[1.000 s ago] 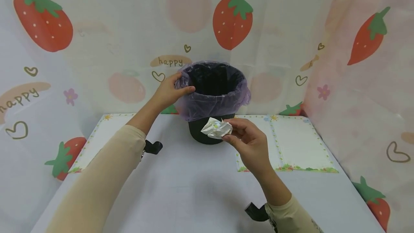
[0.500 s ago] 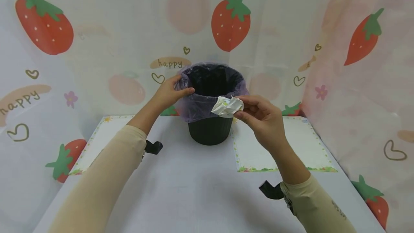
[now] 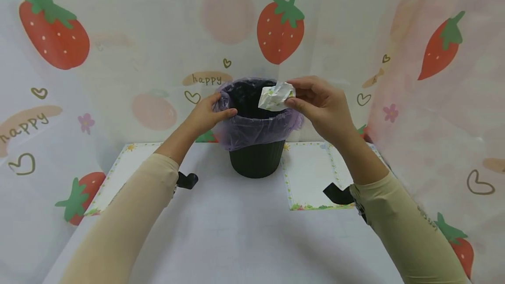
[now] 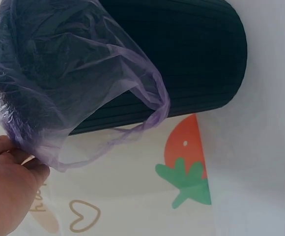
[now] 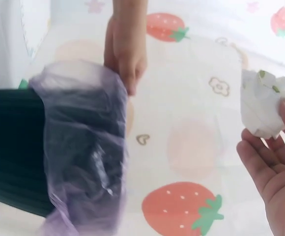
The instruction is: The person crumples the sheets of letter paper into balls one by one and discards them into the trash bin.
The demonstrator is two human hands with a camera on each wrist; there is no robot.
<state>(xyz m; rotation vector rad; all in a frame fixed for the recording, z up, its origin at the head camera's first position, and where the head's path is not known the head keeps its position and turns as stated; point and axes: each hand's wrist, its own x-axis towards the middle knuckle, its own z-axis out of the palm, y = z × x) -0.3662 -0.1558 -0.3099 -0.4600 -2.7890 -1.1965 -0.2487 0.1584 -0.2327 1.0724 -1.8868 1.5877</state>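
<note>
Dark bin (image 3: 256,161) stands upright before you, mid-scene, with a purple liner (image 3: 260,133) folded down around its rim. Your left hand (image 3: 205,115) holds the lined rim at its left side, thumb at the near edge and fingers round the outside. Your right hand (image 3: 327,106) is nearly closed, pinching crumpled paper (image 3: 273,97) between thumb and fingertips; most of the paper juts left beyond your grip, raised above the rim and clear of it.
</note>
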